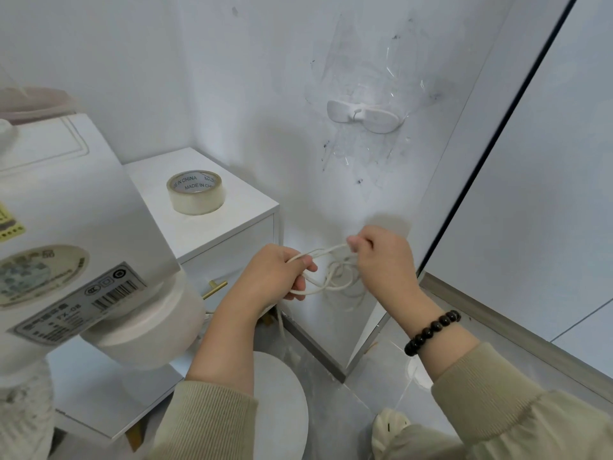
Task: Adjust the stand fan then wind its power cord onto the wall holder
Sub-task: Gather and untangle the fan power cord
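Power cord (326, 251): white, bunched in loose loops at lower centre of frame, close to the wall, held between both hands. Left hand (277, 272) grips several loops with curled fingers. Right hand (381, 257) pinches one strand just beside it; dark bead bracelet (431, 332) on that wrist. Wall holder (363, 116): white, upper right of centre, well above the cord, no cord on it. Stand fan (76, 234) fills the left edge. Tape roll (195, 192) sits on the white drawer cabinet (238, 207).

Matt white cord (326, 250), glossy plastic holder (374, 118), clear shiny tape (195, 201)
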Tool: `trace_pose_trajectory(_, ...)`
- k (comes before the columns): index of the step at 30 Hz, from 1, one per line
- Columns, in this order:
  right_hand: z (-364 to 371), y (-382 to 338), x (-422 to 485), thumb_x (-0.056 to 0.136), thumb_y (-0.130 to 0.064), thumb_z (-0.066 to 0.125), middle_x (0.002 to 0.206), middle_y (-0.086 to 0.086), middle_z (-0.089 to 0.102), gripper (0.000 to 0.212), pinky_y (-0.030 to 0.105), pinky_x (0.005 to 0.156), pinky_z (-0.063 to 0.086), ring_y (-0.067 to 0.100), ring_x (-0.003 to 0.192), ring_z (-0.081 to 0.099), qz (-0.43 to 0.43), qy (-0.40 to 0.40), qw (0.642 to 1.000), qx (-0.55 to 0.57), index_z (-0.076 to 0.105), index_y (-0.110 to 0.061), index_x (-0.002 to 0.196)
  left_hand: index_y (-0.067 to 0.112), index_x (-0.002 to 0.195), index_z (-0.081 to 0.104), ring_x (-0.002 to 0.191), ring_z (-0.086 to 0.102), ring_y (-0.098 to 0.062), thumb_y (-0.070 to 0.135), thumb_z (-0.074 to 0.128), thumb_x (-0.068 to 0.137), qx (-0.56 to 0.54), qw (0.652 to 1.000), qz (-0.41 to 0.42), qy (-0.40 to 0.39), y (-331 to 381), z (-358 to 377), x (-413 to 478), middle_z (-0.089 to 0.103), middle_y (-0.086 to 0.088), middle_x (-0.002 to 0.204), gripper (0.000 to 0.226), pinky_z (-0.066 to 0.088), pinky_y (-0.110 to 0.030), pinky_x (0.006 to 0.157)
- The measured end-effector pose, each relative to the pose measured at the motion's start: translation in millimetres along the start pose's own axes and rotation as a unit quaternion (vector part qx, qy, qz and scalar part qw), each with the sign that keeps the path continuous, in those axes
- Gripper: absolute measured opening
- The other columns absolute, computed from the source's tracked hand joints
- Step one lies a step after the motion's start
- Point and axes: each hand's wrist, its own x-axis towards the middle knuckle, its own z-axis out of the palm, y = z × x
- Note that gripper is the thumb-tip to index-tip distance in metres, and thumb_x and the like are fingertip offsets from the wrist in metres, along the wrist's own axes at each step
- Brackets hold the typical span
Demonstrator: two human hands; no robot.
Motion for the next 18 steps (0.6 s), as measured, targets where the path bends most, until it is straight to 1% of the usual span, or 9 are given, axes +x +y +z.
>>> trace_pose_trajectory(2,-0.1,5.7,6.3,0.095,-0.021,0.047,0.056,-0.003,0.044,0.033,0.017,0.046,0.037,0.013,0.047,0.046,0.127,0.033,0.976,0.176,0.053,-0.012,0.064,0.016,0.074,0.071,0.053,0.059,-0.013,0.026,0.048,0.096,0.002,1.0,0.004,0.012,-1.2,-2.0,1.0,0.062,0.0,0.055,0.034,0.049,-0.031,0.067)
trace_pose_trajectory(5,-3.1,11.7,9.7,0.098,-0.023,0.044,0.057,0.0,0.041,0.031,0.025,0.045,0.047,0.006,0.035,0.042,0.293,0.058,0.854,0.427,0.051,-0.012,0.069,0.019,0.063,0.068,0.058,0.056,-0.014,0.027,0.049,0.095,0.004,1.0,0.0,0.006,-4.0,-4.0,2.2,0.063,0.003,0.053,0.039,0.044,-0.031,0.07)
trace_pose_trajectory(6,-1.6,14.4,8.2,0.098,-0.022,0.043,0.058,0.0,0.042,0.031,0.027,0.049,0.05,0.005,0.036,0.044,0.282,0.056,0.872,0.396,0.052,-0.011,0.07,0.017,0.061,0.066,0.057,0.055,-0.014,0.027,0.048,0.096,0.006,1.0,-0.005,0.004,-4.4,-4.0,2.3,0.062,0.003,0.052,0.04,0.045,-0.031,0.068)
trace_pose_trajectory(7,0.8,15.5,4.9,0.098,-0.019,0.042,0.062,-0.001,0.047,0.029,0.028,0.056,0.05,0.006,0.044,0.05,0.229,0.059,0.921,0.31,0.053,-0.011,0.072,0.015,0.061,0.064,0.055,0.053,-0.015,0.026,0.047,0.096,0.008,1.0,-0.01,0.004,-4.6,-3.8,2.7,0.06,0.001,0.052,0.041,0.046,-0.033,0.067)
trace_pose_trajectory(9,4.7,13.4,-2.8,0.095,-0.009,0.041,0.088,-0.006,0.057,0.017,0.021,0.078,0.045,0.008,0.081,0.055,0.016,0.066,0.992,0.105,0.058,-0.013,0.093,0.01,0.063,0.061,0.051,0.05,-0.016,0.024,0.045,0.097,0.004,1.0,-0.019,0.004,-3.4,-2.7,3.8,0.054,-0.002,0.053,0.04,0.052,-0.035,0.066)
trace_pose_trajectory(11,11.1,11.8,-6.6,0.087,-0.002,0.044,0.103,-0.003,0.058,0.031,0.024,0.093,0.038,0.013,0.099,0.049,-0.204,0.03,0.977,-0.053,0.058,-0.012,0.112,0.009,0.063,0.06,0.05,0.048,-0.016,0.023,0.046,0.097,0.0,1.0,-0.019,0.005,-2.5,-1.8,3.8,0.05,-0.003,0.052,0.039,0.054,-0.034,0.064)
trace_pose_trajectory(13,23.2,15.8,-7.4,0.082,-0.009,0.046,0.077,0.0,0.062,0.021,0.032,0.075,0.048,0.019,0.072,0.053,-0.317,0.034,0.93,-0.183,0.066,-0.011,0.089,0.01,0.062,0.062,0.049,0.049,-0.016,0.021,0.047,0.096,-0.004,1.0,-0.012,0.004,-2.5,-1.8,3.9,0.051,-0.002,0.049,0.039,0.054,-0.034,0.063)
trace_pose_trajectory(15,26.8,15.7,-6.4,0.081,-0.011,0.052,0.053,0.002,0.054,0.017,0.026,0.046,0.042,0.018,0.046,0.04,-0.286,0.07,0.938,-0.184,0.06,-0.008,0.067,0.013,0.064,0.066,0.047,0.053,-0.012,0.02,0.048,0.096,-0.005,1.0,0.001,0.014,-2.1,-1.7,3.0,0.056,0.001,0.048,0.038,0.049,-0.03,0.059)
trace_pose_trajectory(18,17.5,8.2,-5.5,0.089,-0.004,0.048,0.05,0.007,0.056,0.021,0.028,0.046,0.041,0.025,0.045,0.049,-0.078,0.096,0.991,0.04,0.061,-0.006,0.073,0.018,0.07,0.07,0.069,0.063,-0.014,0.019,0.046,0.096,-0.009,0.999,0.02,0.046,-1.3,-2.7,0.3,0.07,-0.002,0.069,0.035,0.047,-0.029,0.069)
